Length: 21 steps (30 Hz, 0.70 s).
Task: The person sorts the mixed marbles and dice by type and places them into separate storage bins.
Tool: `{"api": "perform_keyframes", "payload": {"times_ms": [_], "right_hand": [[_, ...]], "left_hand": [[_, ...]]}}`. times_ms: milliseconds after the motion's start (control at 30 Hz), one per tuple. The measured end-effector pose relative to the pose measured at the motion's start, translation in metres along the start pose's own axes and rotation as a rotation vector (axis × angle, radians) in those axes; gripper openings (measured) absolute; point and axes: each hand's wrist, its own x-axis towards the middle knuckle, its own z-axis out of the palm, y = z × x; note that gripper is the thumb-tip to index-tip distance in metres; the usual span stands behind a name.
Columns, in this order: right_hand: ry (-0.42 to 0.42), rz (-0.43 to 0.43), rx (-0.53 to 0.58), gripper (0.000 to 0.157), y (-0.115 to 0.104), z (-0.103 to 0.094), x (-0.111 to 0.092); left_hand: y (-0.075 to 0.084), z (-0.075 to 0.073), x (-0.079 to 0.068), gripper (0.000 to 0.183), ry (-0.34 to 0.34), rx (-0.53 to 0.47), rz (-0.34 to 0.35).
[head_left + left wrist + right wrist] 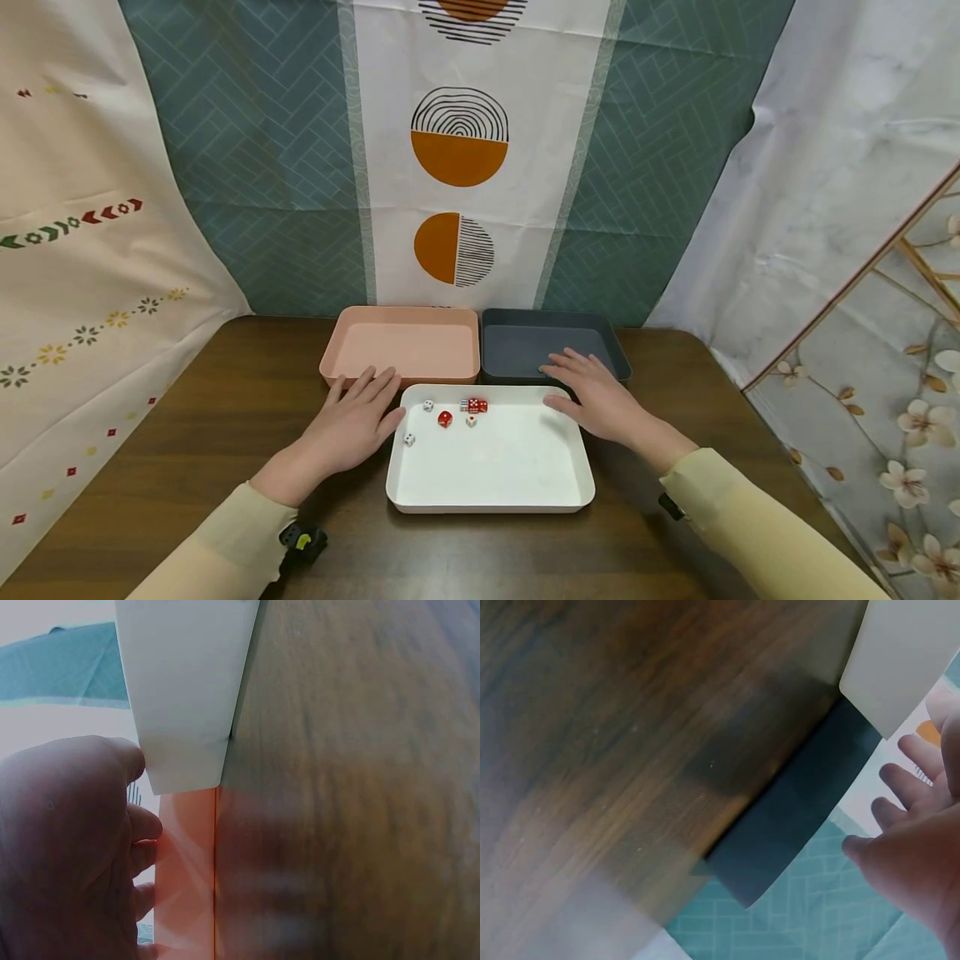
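A white tray (495, 487) lies at the middle of the table, with several red and white dice in its left half. Among them are a red die (445, 418) and, near the left wall, a white die (408, 439). My left hand (348, 429) hovers with fingers extended beside the tray's left end, its fingertips overlapping the near rim of a pink tray (405, 342). My right hand (596, 396) reaches over the white tray's far right corner and the dark blue tray (536, 333), fingers spread. Neither hand holds anything. Both wrist views show the hands beside the tray walls.
The pink and dark blue trays stand side by side behind the white one. All three sit on a brown wooden table (187, 425). A patterned cloth (292, 167) hangs behind the table, and light curtains (67, 250) border it at the sides.
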Motion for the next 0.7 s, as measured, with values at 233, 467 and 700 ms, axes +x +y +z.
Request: {"api": "perform_keyframes", "payload": {"times_ms": [233,467,700], "right_hand": [[-0.061,-0.021,-0.080,0.075,-0.0007,0.0029,-0.0037],[-0.078,-0.018,-0.109,0.080,-0.0005,0.0064,-0.0068],[-0.108,-0.012,-0.108,0.082,-0.0033,0.0082,-0.0091]], "left_hand": [[0.0002,0.0007,0.0024,0.068,0.000,0.002,-0.004],[0.0008,0.0002,0.0020,0.068,-0.006,0.009,-0.015],[0.0013,-0.0008,0.0005,0.068,-0.007,0.007,-0.020]]}}
